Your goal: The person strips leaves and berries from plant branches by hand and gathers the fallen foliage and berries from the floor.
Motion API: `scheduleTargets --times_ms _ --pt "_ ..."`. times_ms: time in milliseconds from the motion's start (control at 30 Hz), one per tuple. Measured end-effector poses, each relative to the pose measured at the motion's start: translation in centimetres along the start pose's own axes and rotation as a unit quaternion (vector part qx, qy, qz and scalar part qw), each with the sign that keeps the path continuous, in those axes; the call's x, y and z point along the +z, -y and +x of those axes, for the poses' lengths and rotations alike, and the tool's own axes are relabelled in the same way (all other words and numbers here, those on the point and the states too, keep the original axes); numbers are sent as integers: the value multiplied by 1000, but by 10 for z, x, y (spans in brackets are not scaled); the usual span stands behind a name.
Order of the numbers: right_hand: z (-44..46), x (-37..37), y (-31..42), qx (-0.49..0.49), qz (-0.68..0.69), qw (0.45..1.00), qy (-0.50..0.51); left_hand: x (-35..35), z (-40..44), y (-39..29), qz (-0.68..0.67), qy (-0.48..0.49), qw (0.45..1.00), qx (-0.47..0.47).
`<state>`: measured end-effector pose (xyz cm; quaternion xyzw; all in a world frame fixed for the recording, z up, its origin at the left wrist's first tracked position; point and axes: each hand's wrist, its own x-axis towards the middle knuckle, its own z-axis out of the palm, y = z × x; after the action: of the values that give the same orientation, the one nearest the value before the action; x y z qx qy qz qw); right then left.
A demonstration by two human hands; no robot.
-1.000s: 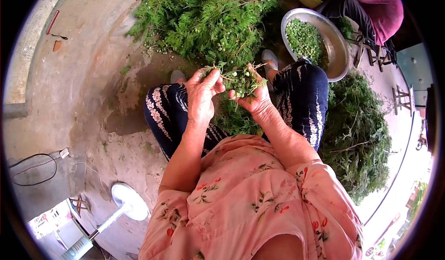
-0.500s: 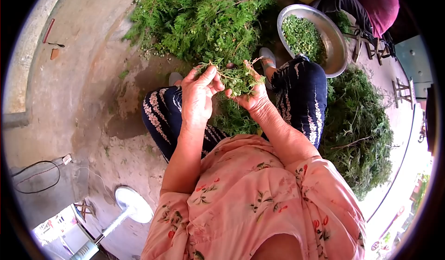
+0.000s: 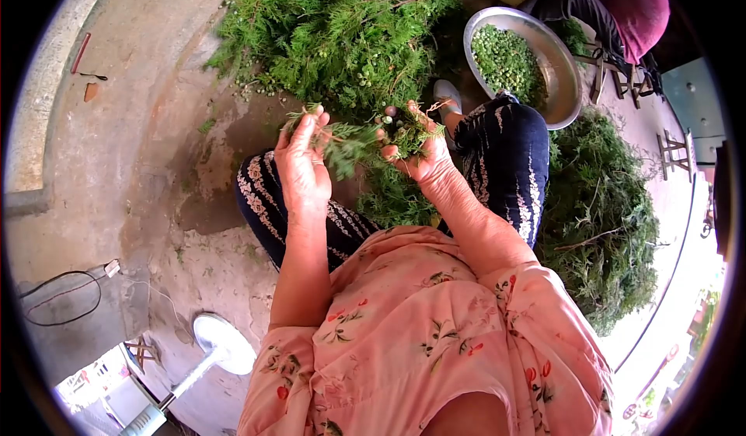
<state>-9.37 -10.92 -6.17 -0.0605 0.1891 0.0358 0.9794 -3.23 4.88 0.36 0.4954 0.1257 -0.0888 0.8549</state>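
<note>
My left hand (image 3: 303, 168) is closed, thumb against fingers, on a feathery green sprig (image 3: 350, 147) that trails off to the right and is blurred. Beside it, my right hand (image 3: 426, 160) grips a small bunch of leafy evergreen sprigs (image 3: 408, 136). Several small round cones, green and one dark brownish, show at the fingers of that hand. Both hands are above my lap, between my knees. Just beyond them lies a big heap of cut evergreen branches (image 3: 334, 40).
A metal basin (image 3: 565, 78) at the upper right holds many small green cones. Another branch pile (image 3: 602, 226) lies on the right. A person in a pink top (image 3: 633, 8) sits behind the basin. A standing fan (image 3: 223, 344) is at lower left.
My left hand has moved left and slightly down, away from my right hand, drawing a sprig with it. My right hand stays nearly in place, and more round cones now show there.
</note>
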Motion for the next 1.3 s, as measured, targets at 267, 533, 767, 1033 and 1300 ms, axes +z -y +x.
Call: scheduleTargets --times_ms 267,533,767,1033,1300 --pt "16 -22 -3 35 7 998 56 2 -14 5 157 128 979 -15" --pt "6 -13 -14 17 -15 1000 6 19 -16 40 404 198 886 111" --pt "10 -14 -16 -26 -118 988 -94 19 -20 48 557 213 756 270" --pt "8 -15 -23 -100 -251 961 -64 23 -17 54 594 150 756 231" --pt "10 -15 -20 9 -160 979 -122 16 -3 45 381 171 909 1"
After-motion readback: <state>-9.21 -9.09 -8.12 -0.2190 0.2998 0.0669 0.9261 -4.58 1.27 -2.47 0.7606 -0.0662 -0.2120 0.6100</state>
